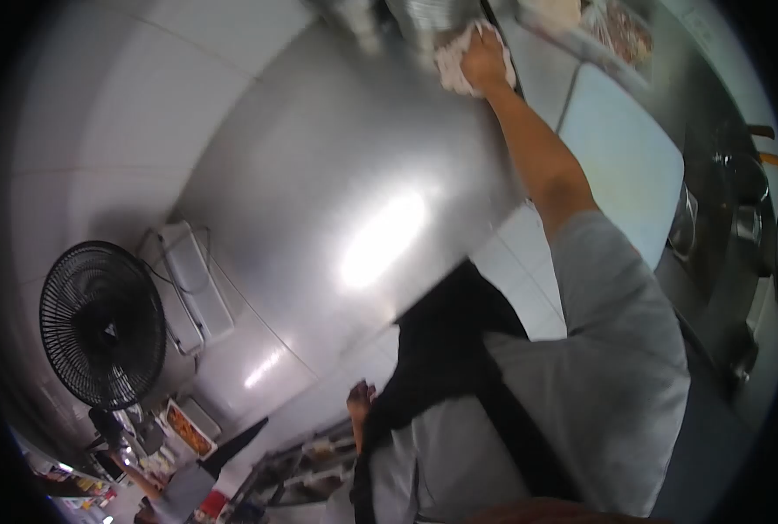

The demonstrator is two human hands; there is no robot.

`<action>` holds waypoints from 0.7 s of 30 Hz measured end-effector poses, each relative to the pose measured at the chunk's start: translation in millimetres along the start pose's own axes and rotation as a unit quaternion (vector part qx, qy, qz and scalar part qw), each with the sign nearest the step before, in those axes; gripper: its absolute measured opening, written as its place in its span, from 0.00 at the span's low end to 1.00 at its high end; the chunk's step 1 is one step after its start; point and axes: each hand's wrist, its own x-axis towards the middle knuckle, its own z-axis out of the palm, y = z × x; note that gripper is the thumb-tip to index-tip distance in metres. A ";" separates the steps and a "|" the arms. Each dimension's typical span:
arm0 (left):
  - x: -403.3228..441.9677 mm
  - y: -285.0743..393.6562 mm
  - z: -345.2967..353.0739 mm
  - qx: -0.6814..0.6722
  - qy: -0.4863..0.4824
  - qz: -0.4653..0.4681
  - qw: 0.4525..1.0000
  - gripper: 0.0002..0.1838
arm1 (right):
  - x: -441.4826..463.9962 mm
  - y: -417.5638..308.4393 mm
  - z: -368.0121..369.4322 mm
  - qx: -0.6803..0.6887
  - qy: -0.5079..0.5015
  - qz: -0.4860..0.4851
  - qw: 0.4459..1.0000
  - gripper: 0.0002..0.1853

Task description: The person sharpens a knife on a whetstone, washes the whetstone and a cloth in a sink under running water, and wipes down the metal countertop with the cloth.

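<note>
My right hand (485, 63) is at the far end of the stainless steel counter (319, 148), the arm stretched out. Its fingers are closed on a crumpled whitish cloth (452, 66), which is pressed against the steel near the counter's right edge. Metal containers (428, 16) stand just beyond the cloth, blurred and partly cut off by the frame. Low beside my black apron (450, 341), my left hand (361, 399) hangs off the counter. Its fingers look curled, with nothing visible in them.
A white cutting board (620, 157) lies to the right, below a container of plastic-wrapped food (620, 39). Pans (743, 179) sit at far right. A black fan (100, 323) is at left. Another person (183, 493) works at lower left near a food tray (188, 428).
</note>
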 end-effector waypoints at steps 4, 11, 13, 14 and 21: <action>-7.6 -23.1 22.8 0.233 -0.027 0.077 0.969 0.24 | -78.9 -14.1 -43.2 0.013 -0.020 -0.012 1.000 0.34; 5.5 -79.8 3.6 0.243 -0.055 0.192 0.949 0.21 | -262.9 -34.2 -174.6 0.014 -0.126 -0.047 0.991 0.38; 2.5 -90.0 3.9 0.018 -0.032 0.167 0.985 0.19 | -300.4 -47.4 -201.5 0.016 -0.174 -0.105 0.979 0.40; -11.0 -76.8 4.6 0.023 -0.003 0.130 0.991 0.18 | -318.5 -55.7 -213.1 0.013 -0.207 -0.146 0.967 0.40; -98.5 -73.2 25.3 0.025 0.081 0.224 0.971 0.17 | -422.5 -250.3 -204.8 0.209 -0.300 -0.510 0.778 0.45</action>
